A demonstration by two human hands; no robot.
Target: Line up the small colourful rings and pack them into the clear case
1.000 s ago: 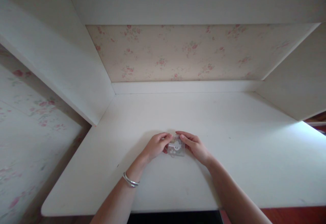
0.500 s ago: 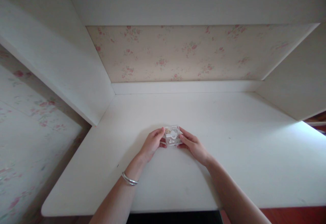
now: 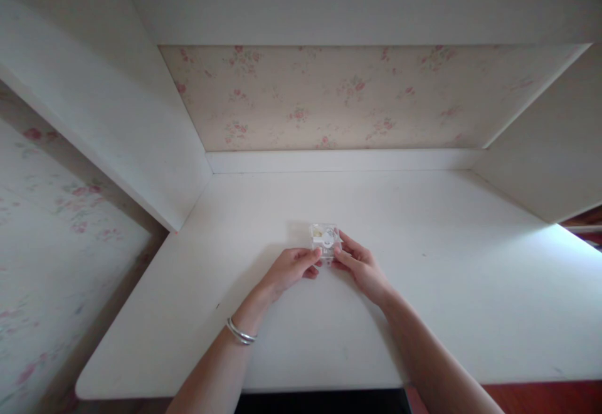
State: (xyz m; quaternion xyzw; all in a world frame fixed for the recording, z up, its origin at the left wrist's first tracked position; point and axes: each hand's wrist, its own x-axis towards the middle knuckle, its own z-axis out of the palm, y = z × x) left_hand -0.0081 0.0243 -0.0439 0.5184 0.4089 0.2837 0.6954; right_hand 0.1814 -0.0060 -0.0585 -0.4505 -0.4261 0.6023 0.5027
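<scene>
A small clear plastic box (image 3: pixel 325 239) with white and yellowish parts inside sits on the white desk (image 3: pixel 423 288), held between both hands. My left hand (image 3: pixel 290 269) pinches its lower left corner with curled fingers. My right hand (image 3: pixel 360 268) grips its lower right side with thumb and fingertips. A silver bangle (image 3: pixel 241 333) rings my left wrist.
The desk stands in a white alcove, with a slanted white side panel (image 3: pixel 117 119) on the left and another (image 3: pixel 540 169) on the right. Floral wallpaper (image 3: pixel 348 97) covers the back wall. A red-brown floor (image 3: pixel 540 398) shows below the desk's front edge.
The clear box has moved away from me across the desk and tipped up. Both hands now hold it from its near side rather than from above.
</scene>
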